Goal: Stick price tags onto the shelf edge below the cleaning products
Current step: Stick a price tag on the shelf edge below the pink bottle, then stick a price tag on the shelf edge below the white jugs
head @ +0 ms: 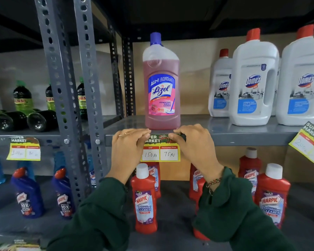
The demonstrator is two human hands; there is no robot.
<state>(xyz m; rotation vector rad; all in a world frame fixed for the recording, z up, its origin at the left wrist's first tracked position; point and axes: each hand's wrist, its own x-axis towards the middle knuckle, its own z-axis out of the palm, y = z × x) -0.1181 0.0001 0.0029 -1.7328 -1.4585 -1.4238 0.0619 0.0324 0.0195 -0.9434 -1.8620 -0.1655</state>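
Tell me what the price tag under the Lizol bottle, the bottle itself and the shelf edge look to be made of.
Price tag: probably glossy printed paper or thin card; it hangs flat, with handwritten prices.
Lizol bottle: clear plastic, since pink liquid shows through; the blue cap looks opaque plastic.
Shelf edge: grey painted metal, judging by the bolted, perforated uprights and dull sheen.

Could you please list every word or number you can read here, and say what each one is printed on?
"Lizol", "Disinfectant Surface Cleaner": pink bottle
"MRP 150 Rs", "Discounted Price 75 Rs": price tag under both hands
"Domex": white bottles
"Harpic Bathroom Cleaner": red bottles
"Super Market": left tag; its prices are blurred
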